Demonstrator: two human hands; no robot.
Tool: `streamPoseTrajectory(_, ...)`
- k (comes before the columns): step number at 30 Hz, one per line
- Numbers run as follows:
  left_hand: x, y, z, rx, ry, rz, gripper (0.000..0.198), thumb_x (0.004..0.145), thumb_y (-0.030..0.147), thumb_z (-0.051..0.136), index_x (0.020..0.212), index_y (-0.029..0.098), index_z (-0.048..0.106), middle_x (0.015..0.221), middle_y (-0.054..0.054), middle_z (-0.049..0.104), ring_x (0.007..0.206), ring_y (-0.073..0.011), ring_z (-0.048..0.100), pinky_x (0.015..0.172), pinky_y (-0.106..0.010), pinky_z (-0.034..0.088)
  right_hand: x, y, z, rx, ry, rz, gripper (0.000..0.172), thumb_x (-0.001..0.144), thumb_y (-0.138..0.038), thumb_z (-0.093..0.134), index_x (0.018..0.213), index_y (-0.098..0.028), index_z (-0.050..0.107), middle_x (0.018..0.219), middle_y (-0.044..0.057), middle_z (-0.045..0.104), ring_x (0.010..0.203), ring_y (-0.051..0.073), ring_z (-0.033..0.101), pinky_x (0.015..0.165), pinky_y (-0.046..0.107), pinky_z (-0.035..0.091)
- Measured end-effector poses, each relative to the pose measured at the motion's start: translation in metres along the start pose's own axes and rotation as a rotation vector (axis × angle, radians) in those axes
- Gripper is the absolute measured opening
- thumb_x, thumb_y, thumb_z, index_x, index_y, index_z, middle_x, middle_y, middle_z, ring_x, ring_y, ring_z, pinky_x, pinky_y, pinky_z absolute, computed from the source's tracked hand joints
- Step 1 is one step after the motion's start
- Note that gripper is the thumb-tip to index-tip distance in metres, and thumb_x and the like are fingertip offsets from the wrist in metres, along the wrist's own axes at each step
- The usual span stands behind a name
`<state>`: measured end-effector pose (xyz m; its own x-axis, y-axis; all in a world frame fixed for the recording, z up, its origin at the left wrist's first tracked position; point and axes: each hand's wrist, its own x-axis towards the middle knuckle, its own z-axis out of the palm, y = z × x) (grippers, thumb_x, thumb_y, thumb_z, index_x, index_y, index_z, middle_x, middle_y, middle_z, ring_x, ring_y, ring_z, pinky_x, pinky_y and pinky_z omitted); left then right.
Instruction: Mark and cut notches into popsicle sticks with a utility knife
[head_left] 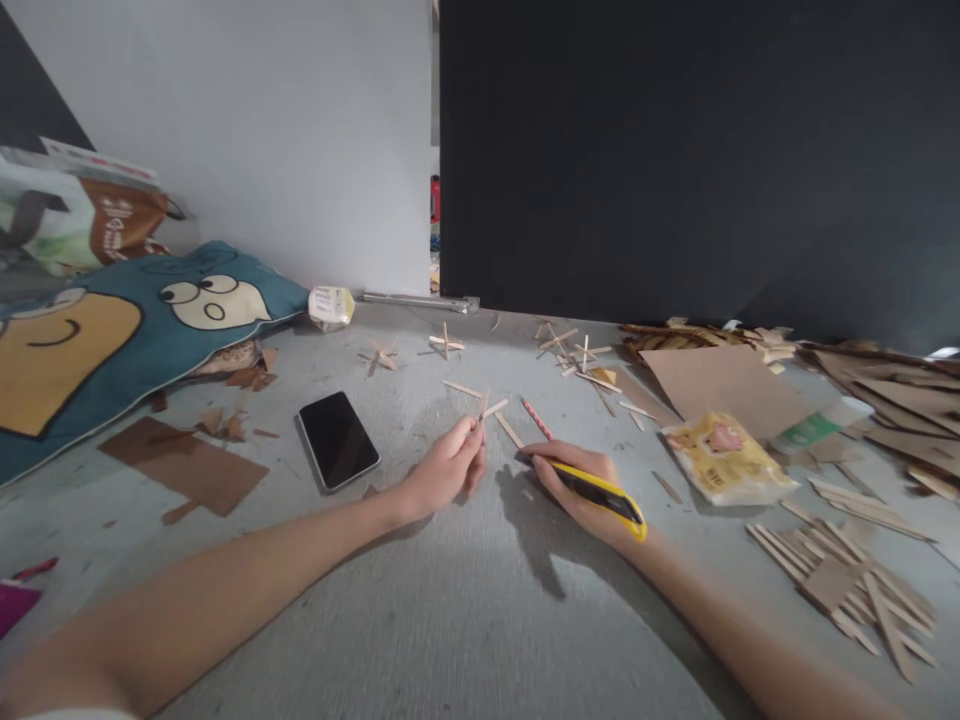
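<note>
Head view: the left hand (444, 468) pinches a small wooden stick (484, 403) upright between thumb and fingers — whether the short piece (496, 408) beside it is also held, I cannot tell. The right hand (581, 480) is closed around a yellow utility knife (592, 487), its tip pointing toward the left hand. On the grey table (465, 610), a loose stick (509, 430) lies between and just beyond the hands, near a red-and-white striped rod (536, 419). A phone (337, 440) lies left of the left hand; a yellow packet (724, 460) sits well right of the knife — near scattered cardboard (720, 385).
</note>
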<state>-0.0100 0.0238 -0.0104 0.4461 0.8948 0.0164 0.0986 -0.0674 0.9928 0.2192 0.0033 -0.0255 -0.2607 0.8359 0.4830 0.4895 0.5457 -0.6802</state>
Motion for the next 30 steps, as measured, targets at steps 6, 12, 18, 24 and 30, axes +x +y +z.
streamPoseTrajectory(6, -0.003, 0.001, 0.006, -0.168, -0.049, -0.142, 0.042, 0.099, 0.062, 0.046, 0.089, 0.021, 0.045, 0.068, 0.005, 0.05, 0.051, -0.0087, 0.048, 0.047, -0.022, 0.03, -0.008, -0.006, 0.003, -0.004, 0.127, -0.077, 0.019, 0.097, -0.032, 0.066, 0.108, -0.023, 0.077, 0.066, 0.001, 0.073, 0.046, 0.013, 0.062, 0.053, 0.024, 0.051)
streamPoseTrajectory(12, -0.005, 0.002, 0.007, -0.173, -0.084, -0.115, 0.036, 0.103, 0.056, 0.043, 0.095, 0.021, 0.046, 0.064, 0.007, 0.045, 0.05, -0.0085, 0.042, 0.048, -0.022, 0.031, 0.003, 0.003, 0.002, 0.175, -0.127, -0.046, 0.026, 0.098, -0.033, 0.064, 0.118, -0.023, 0.077, 0.083, 0.005, 0.075, 0.069, 0.017, 0.071, 0.069, 0.028, 0.057)
streamPoseTrajectory(18, -0.002, -0.009, 0.007, -0.122, -0.041, -0.055, 0.035, 0.106, 0.053, 0.038, 0.092, 0.022, 0.044, 0.064, 0.009, 0.038, 0.047, -0.0083, 0.041, 0.047, -0.023, 0.03, 0.011, 0.008, -0.001, 0.465, -0.228, 0.189, 0.035, 0.097, -0.038, 0.059, 0.127, -0.023, 0.07, 0.105, 0.009, 0.076, 0.097, 0.022, 0.075, 0.086, 0.035, 0.059)
streamPoseTrajectory(24, -0.001, -0.01, 0.008, -0.122, -0.046, -0.043, 0.038, 0.106, 0.058, 0.035, 0.091, 0.023, 0.042, 0.062, 0.01, 0.034, 0.045, -0.0084, 0.039, 0.045, -0.024, 0.027, 0.014, -0.007, 0.0, 0.579, -0.137, 0.343, 0.034, 0.091, -0.048, 0.069, 0.112, -0.022, 0.064, 0.079, 0.002, 0.067, 0.07, 0.018, 0.068, 0.061, 0.028, 0.054)
streamPoseTrajectory(30, -0.003, -0.007, 0.009, -0.15, -0.031, -0.063, 0.038, 0.105, 0.057, 0.038, 0.09, 0.023, 0.041, 0.064, 0.009, 0.035, 0.047, -0.0083, 0.041, 0.045, -0.023, 0.026, 0.01, -0.019, 0.008, 0.418, -0.227, 0.241, 0.057, 0.097, -0.033, 0.058, 0.15, -0.026, 0.037, 0.092, 0.002, 0.067, 0.065, 0.014, 0.065, 0.065, 0.028, 0.055)
